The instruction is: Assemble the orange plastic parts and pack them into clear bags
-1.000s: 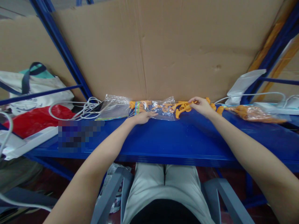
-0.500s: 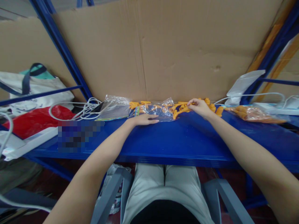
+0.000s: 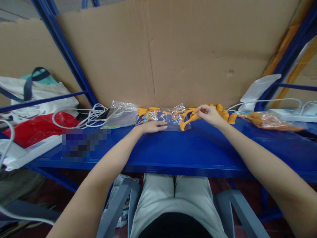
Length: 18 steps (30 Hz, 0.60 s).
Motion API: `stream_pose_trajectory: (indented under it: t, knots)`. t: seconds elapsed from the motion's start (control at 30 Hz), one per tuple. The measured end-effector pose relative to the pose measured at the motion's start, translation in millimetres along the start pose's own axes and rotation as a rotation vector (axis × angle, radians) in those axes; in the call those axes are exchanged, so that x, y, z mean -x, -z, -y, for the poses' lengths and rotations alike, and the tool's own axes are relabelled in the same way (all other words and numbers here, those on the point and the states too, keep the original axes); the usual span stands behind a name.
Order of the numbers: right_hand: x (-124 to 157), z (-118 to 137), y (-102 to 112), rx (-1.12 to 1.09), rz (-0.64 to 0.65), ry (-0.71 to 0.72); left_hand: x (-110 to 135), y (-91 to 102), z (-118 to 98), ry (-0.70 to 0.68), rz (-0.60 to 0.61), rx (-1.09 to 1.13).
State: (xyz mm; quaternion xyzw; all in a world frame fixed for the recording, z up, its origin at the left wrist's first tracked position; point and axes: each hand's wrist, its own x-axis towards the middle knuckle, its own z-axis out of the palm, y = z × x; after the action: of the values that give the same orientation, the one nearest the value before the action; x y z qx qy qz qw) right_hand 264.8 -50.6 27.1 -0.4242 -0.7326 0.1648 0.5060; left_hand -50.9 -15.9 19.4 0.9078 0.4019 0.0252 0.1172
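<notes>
My left hand (image 3: 154,127) lies at the near edge of a clear plastic bag (image 3: 170,125), fingers stretched out and thumb a little apart. Several orange plastic pieces (image 3: 153,114) are in or behind the bag; its glare hides which. At the bag's right side, my right hand (image 3: 210,114) pinches one end of a branching orange plastic piece (image 3: 184,125). That piece's free end points left and down across the bag's right edge. Close to the right hand, more orange pieces (image 3: 225,115) stand against the cardboard.
Another clear bag (image 3: 121,115) lies to the left, near coiled white cables (image 3: 92,115) and a red bag (image 3: 44,127). On the right is a bag of orange pieces (image 3: 269,121). A cardboard sheet (image 3: 183,56) closes off the back of the blue table (image 3: 183,150).
My right hand has shifted slightly left, and the orange piece in it has moved left and nearer to me over the bag's edge. The left hand has hardly moved.
</notes>
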Motion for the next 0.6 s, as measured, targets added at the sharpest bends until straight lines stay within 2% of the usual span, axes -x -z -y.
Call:
stream_pose_trajectory:
  t: [0.07, 0.3, 0.43, 0.6]
  knots:
    - [-0.4, -0.5, -1.1, 0.024, -0.001, -0.005, -0.4, -0.3, 0.8, 0.004, -0.004, 0.006]
    - [-2.8, -7.1, 6.7, 0.165, -0.14, -0.007, -2.5, -0.7, 4.0, 0.011, 0.006, -0.007]
    - [-0.7, -5.0, 6.9, 0.216, -0.107, 0.037, -3.0, 0.4, 4.7, 0.012, 0.007, -0.017]
    - [1.3, -2.2, 2.9, 0.159, -0.038, 0.061, -2.8, 1.1, 5.8, 0.018, 0.007, -0.009]
